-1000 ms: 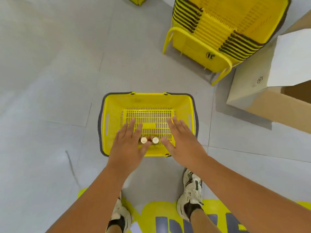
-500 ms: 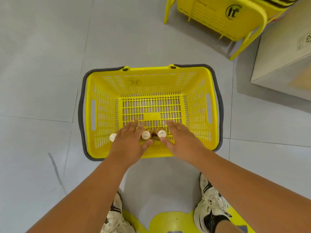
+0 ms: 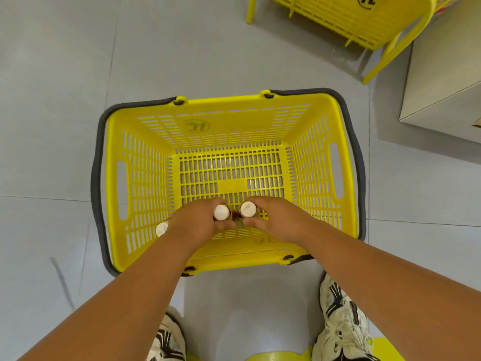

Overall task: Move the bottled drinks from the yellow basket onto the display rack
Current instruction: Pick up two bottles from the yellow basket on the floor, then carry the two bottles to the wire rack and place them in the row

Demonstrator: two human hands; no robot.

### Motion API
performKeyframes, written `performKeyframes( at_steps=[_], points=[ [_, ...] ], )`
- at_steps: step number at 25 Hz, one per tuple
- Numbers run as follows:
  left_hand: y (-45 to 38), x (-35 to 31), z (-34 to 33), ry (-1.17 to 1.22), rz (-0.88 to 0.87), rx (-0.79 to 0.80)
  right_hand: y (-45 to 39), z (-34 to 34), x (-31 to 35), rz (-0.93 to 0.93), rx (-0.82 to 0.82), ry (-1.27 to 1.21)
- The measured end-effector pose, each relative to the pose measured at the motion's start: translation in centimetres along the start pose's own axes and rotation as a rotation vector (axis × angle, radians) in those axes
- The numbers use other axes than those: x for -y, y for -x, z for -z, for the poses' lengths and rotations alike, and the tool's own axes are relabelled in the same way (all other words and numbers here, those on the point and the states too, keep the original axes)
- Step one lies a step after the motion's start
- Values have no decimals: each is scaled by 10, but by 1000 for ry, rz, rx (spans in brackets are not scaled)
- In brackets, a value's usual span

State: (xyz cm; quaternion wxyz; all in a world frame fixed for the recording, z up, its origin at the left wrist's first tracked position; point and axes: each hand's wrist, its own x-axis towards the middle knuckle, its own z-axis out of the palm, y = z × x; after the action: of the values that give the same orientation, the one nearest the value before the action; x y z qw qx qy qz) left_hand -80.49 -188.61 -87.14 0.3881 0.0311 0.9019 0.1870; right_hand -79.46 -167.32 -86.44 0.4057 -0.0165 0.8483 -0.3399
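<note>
Since the earlier frame both hands have closed on bottles: the left hand (image 3: 194, 226) grips one white-capped brown bottle (image 3: 221, 212), the right hand (image 3: 279, 221) another (image 3: 248, 209), upright near the slotted yellow plastic basket's (image 3: 315, 162) near wall. A third white cap (image 3: 162, 228) shows left, on grey floor tiles (image 3: 52, 100).

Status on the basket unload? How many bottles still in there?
Done: the yellow basket is mostly bare. In hand: left hand grips one bottle, right hand grips a second bottle, both still inside the basket. Left: a third bottle untouched by the left wall. The rack isn't in view.
</note>
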Motion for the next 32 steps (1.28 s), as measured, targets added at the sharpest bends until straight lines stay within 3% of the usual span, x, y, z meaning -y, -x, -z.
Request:
performKeyframes(
  at_steps=[4, 10, 15, 23, 32],
  points=[
    [-17, 2, 1, 363, 53, -56, -22, -4, -1, -23, -86, -92],
    [-20, 2, -6, 374, 6, -34, -27, -6, 4, -94, -149, -192],
    [33, -22, 31, 547, -37, -185, 29, 36, 39, -78, -304, -284],
    [184, -110, 204, 729, -162, -421, 192, 167, 170, 30, -467, -271],
    [411, -235, 430, 901, -242, -647, 420, 330, 370, 234, -750, -306]
  ],
)
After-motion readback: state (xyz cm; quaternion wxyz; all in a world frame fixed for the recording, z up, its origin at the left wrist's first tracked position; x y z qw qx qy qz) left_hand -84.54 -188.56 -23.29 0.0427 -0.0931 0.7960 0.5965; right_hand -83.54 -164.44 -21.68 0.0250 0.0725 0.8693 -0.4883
